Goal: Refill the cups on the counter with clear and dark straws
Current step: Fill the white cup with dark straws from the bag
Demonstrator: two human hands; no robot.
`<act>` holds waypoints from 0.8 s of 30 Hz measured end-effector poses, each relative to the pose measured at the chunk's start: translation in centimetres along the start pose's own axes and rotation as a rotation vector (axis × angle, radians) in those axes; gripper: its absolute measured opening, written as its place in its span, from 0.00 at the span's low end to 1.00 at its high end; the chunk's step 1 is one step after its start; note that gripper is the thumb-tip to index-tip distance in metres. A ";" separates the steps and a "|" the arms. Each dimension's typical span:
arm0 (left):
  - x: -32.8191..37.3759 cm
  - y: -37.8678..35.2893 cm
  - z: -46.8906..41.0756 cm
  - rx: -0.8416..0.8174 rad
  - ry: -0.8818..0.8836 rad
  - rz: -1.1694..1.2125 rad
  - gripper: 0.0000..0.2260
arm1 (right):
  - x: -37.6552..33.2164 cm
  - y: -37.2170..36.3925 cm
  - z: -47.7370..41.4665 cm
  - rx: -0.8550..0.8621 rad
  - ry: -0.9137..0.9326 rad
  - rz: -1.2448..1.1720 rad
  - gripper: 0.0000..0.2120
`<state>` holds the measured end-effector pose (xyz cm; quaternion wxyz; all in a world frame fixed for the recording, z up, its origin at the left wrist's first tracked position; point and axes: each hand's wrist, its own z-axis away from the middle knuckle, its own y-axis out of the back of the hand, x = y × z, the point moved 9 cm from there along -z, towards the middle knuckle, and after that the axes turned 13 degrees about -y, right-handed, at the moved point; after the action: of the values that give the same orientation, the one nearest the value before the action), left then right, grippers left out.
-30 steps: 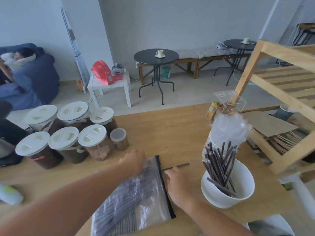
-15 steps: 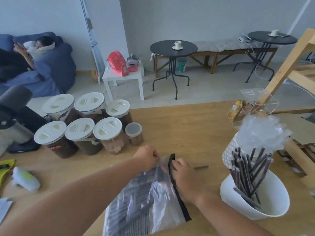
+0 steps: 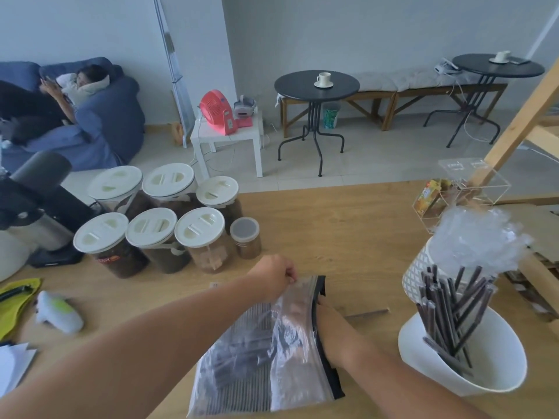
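Observation:
A clear zip bag [image 3: 251, 367] with a black zip edge lies on the wooden counter [image 3: 348, 231], full of dark straws. My left hand [image 3: 273, 278] pinches the bag's upper lip and lifts it. My right hand [image 3: 328, 329] reaches into the bag's mouth, so its fingers are hidden; I cannot tell what they hold. One loose dark straw [image 3: 367, 313] lies on the counter just right of the bag. To the right, a white cup [image 3: 490, 370] holds several dark straws. Behind it a patterned white cup [image 3: 416, 273] holds clear wrapped straws [image 3: 472, 240].
Several white-lidded jars [image 3: 199, 228] and a small grey-lidded jar [image 3: 245, 237] stand at the left back of the counter. A clear acrylic box [image 3: 462, 189] sits far right. A white-green tool [image 3: 59, 311] and a yellow pouch [image 3: 15, 297] lie at the left. A wooden rack [image 3: 526, 116] rises at right.
My left hand has raised the bag's upper lip and my right hand has slid inside the bag's mouth. The view has shifted left.

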<state>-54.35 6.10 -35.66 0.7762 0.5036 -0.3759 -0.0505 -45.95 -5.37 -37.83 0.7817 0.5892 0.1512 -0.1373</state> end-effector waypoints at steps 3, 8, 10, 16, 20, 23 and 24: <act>0.4 -0.1 0.2 -0.059 -0.047 -0.060 0.09 | 0.3 0.1 0.8 -0.066 0.019 0.179 0.16; 0.1 0.7 0.8 -0.105 -0.078 -0.164 0.12 | 0.8 1.4 2.6 -0.187 -0.016 0.287 0.10; -0.5 1.3 1.3 -0.120 -0.075 -0.231 0.14 | 0.5 2.1 3.4 -0.153 0.046 0.321 0.08; -3.0 1.9 3.8 -0.325 -0.055 -0.581 0.17 | 0.8 4.4 3.7 -0.097 0.033 0.348 0.03; -5.4 2.9 6.3 -0.387 0.061 -0.683 0.15 | 1.3 6.0 2.9 -0.006 -0.012 0.351 0.08; -6.3 4.2 8.2 -0.339 0.141 -0.749 0.09 | 2.0 7.3 2.3 0.105 -0.090 0.350 0.07; -6.1 4.3 8.5 -0.316 0.162 -0.765 0.09 | 2.2 7.8 2.1 0.153 -0.120 0.342 0.08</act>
<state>-65.38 4.71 -33.57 0.7962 0.4840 -0.0873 -0.3524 -40.73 -5.33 -31.30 0.7541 0.6549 -0.0089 -0.0486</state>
